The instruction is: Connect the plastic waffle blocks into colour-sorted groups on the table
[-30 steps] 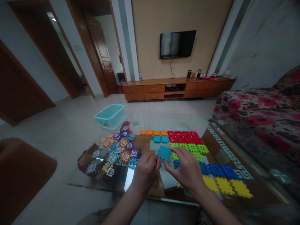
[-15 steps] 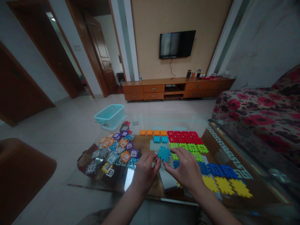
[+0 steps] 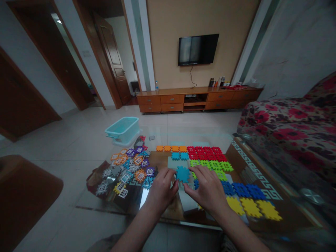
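Note:
Between my two hands is a light blue toothed puzzle tile (image 3: 183,174), held above the glass table (image 3: 168,211). My left hand (image 3: 163,185) pinches its left edge between thumb and fingers. On the opposite side, my right hand (image 3: 208,185) grips the right edge the same way. Just beyond lie two light blue tiles (image 3: 180,156) side by side, with a row of orange tiles (image 3: 171,148) behind them. Red tiles (image 3: 204,153), lime green tiles (image 3: 211,165), dark blue tiles (image 3: 241,189) and yellow tiles (image 3: 250,208) are laid in rows, partly hidden by my right hand.
A mixed heap of tiles (image 3: 138,160), some with white window inserts, spreads on the table's left. Past it stands a turquoise plastic bin (image 3: 123,127). A flowered sofa (image 3: 288,119) borders the right, and a brown seat (image 3: 28,196) the left. A TV cabinet (image 3: 172,99) lines the far wall.
The light blue tile has turned slightly and moved a little left between my fingers. Both hands stay in nearly the same place, and the laid tiles have not moved.

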The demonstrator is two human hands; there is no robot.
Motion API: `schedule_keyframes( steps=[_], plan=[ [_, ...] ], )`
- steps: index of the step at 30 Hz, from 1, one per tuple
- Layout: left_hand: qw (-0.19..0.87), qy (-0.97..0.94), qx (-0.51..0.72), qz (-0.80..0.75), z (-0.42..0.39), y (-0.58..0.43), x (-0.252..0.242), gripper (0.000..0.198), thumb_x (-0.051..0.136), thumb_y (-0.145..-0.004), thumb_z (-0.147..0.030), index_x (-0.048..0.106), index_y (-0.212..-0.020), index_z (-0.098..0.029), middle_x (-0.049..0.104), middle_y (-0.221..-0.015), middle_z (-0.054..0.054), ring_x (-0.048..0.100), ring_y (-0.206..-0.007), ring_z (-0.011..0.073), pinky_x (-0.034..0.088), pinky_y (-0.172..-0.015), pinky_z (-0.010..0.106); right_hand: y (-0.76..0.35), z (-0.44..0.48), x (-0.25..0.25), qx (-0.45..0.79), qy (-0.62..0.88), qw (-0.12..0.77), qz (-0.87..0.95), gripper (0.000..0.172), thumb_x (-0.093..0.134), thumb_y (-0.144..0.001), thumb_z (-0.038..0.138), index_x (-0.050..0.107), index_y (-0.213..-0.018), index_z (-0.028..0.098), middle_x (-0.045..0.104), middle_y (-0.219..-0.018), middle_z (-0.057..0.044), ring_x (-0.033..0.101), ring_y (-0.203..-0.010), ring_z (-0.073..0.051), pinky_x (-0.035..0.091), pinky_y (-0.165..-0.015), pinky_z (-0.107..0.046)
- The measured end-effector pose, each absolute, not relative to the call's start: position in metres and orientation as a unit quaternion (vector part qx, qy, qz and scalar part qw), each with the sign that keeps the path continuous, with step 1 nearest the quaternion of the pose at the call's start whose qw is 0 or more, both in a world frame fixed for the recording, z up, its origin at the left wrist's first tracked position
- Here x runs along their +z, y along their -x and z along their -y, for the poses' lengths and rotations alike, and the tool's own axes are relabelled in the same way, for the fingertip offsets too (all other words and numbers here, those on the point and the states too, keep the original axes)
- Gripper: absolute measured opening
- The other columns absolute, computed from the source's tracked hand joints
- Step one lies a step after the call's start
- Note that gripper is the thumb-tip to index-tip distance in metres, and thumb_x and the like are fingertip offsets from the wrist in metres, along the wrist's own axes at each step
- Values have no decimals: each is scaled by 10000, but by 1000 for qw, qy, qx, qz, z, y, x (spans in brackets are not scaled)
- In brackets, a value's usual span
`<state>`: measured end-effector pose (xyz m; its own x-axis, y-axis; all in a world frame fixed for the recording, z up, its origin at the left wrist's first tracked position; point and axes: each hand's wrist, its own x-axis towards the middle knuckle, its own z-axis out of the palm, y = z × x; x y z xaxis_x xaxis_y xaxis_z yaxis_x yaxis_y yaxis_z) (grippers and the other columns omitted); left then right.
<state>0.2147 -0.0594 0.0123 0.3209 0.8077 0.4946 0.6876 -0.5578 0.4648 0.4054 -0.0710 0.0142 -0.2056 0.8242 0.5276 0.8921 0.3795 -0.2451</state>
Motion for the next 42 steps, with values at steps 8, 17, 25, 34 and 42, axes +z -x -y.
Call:
schedule_keyframes(
  steps=[8,17,25,34,42],
  plan=[
    [181,-802,333,-463,57,-207,29,192,638,-768,-93,648,-934,-190,631,-886,32,608,-858,181,488,-754,301,-405,72,21,-44,539,314,781,391,690,-731,331,619,-1090,195,675,-1046,-97,609,-978,-288,447,-836,-416],
    [311,-742,350,-480,59,-206,47,153,627,-749,-112,680,-880,-170,688,-795,18,615,-710,144,478,-668,267,-408,72,24,-44,515,350,781,399,680,-718,336,595,-1080,193,662,-1041,-103,612,-981,-290,458,-848,-426],
    [412,-685,365,-478,57,-205,47,174,650,-717,-130,686,-885,-162,718,-801,30,651,-716,149,505,-683,276,-407,73,26,-29,498,384,777,401,684,-706,314,583,-1079,207,659,-1019,-99,620,-964,-287,484,-830,-430],
    [646,-509,369,-433,56,-211,35,273,802,-628,-199,669,-853,-120,703,-702,24,651,-632,119,482,-628,228,-404,73,33,120,449,476,747,429,678,-748,267,557,-1157,222,626,-1029,-81,613,-870,-224,532,-727,-361],
    [677,-471,364,-433,58,-213,40,358,875,-573,-278,677,-830,-126,723,-688,32,675,-642,139,516,-666,262,-404,72,35,143,439,486,742,435,681,-765,293,579,-1184,237,645,-1023,-78,630,-896,-234,540,-747,-378]
  ],
)
